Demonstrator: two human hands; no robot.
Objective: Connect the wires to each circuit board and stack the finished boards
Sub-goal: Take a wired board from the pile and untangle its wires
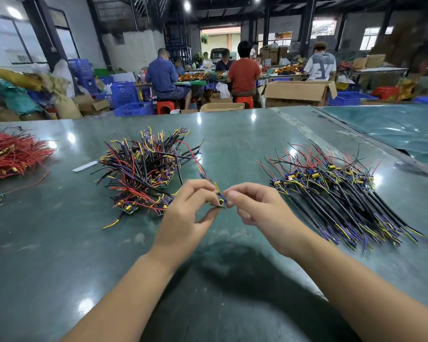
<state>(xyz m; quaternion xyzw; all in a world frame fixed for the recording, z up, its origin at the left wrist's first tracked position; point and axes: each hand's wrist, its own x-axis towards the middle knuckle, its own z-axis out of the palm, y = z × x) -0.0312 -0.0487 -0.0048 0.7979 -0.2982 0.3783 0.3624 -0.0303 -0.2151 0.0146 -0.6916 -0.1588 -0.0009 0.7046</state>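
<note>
The small circuit board [218, 205] is showing only as a green edge between the fingertips, the rest hiding behind them. The left hand [185, 213] is pinching it from below and above; the right hand [254, 206] is pinching its wires [217, 187] just beside. Both are hovering over the green table [60, 243]. A tangled heap of wired boards [143, 166] is lying left, a neater row [336, 191] right, red wires [10, 156] running off the left edge.

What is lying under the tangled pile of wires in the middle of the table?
Small green circuit boards show at the front edge of the pile. Wires hide the rest, so how many is unclear.
</note>
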